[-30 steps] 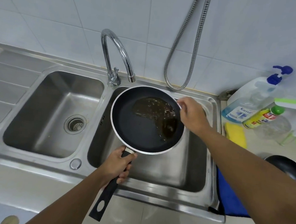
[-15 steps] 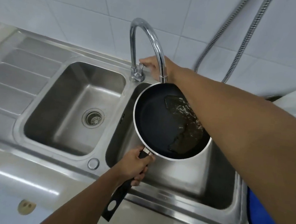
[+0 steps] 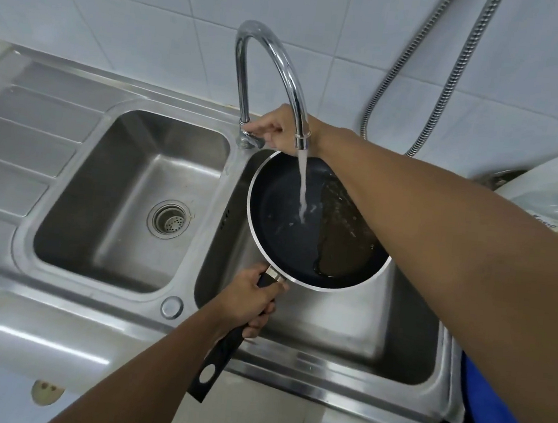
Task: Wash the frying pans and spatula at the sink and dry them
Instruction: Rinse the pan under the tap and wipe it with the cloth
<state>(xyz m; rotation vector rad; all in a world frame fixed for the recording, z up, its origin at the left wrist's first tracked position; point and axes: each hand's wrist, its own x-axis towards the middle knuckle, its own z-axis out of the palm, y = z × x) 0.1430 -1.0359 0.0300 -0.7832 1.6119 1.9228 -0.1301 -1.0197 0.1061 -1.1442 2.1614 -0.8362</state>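
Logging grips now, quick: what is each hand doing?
Left hand: closed around the pan handle, holding the pan under the running water.
Right hand: fingers closed on the tap lever.

Black frying pan [image 3: 280,218] (brown residue), blue cloth [image 3: 491,406].

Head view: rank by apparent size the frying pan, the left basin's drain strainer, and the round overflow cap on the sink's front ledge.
1. frying pan
2. drain strainer
3. overflow cap, though it sits nearer the camera than the strainer.
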